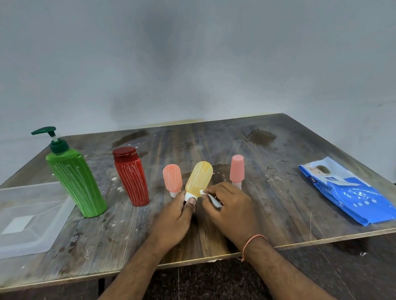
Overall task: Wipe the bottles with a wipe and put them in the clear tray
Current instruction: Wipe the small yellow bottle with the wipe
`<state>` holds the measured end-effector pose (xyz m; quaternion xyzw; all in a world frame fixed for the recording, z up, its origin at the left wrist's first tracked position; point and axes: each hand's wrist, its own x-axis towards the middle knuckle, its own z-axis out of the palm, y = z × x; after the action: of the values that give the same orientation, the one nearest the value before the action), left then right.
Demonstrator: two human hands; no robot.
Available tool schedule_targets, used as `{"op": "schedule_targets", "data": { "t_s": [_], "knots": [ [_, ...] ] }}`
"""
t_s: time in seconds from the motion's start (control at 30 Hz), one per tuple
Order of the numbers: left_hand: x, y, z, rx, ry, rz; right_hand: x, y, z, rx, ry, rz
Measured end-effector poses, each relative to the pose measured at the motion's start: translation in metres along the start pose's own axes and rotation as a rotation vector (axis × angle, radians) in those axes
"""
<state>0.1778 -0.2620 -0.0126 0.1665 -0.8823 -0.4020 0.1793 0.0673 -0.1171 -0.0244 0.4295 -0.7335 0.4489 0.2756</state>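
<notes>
My left hand (174, 219) grips the white cap end of a small yellow bottle (199, 178), which is tilted with its rounded end up and away. My right hand (230, 206) pinches a white wipe (211, 197) against the bottle's lower side. A green pump bottle (76, 178) and a red bottle (131, 178) stand to the left, both streaked with white marks. An orange small bottle (172, 180) and a pink small bottle (237, 169) stand cap-down on either side of the yellow one. The clear tray (45, 235) lies at the table's left edge.
A blue pack of wipes (352, 194) lies at the right of the wooden table (276, 167). The table's front edge runs just under my forearms, with dark floor below. A grey wall stands behind the table.
</notes>
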Motion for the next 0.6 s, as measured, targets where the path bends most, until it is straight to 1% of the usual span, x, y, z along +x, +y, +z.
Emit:
{"op": "schedule_targets", "data": {
  "t_s": [0.17,0.33,0.5,0.6],
  "knots": [
    [0.0004,-0.0027,0.0001,-0.009,0.008,0.016,-0.0003,-0.0008,0.0028,0.052,0.001,-0.052],
    [0.0003,-0.0012,0.0003,0.044,0.007,0.023,0.0003,0.0017,0.004,0.022,0.038,-0.014],
    [0.002,-0.0024,0.0015,0.071,0.021,0.028,-0.0009,-0.0016,0.0031,0.056,-0.024,-0.067],
    [0.0016,-0.0008,0.0011,0.09,0.034,0.041,-0.0006,-0.0009,0.0026,0.013,0.003,-0.028]
  ]
}}
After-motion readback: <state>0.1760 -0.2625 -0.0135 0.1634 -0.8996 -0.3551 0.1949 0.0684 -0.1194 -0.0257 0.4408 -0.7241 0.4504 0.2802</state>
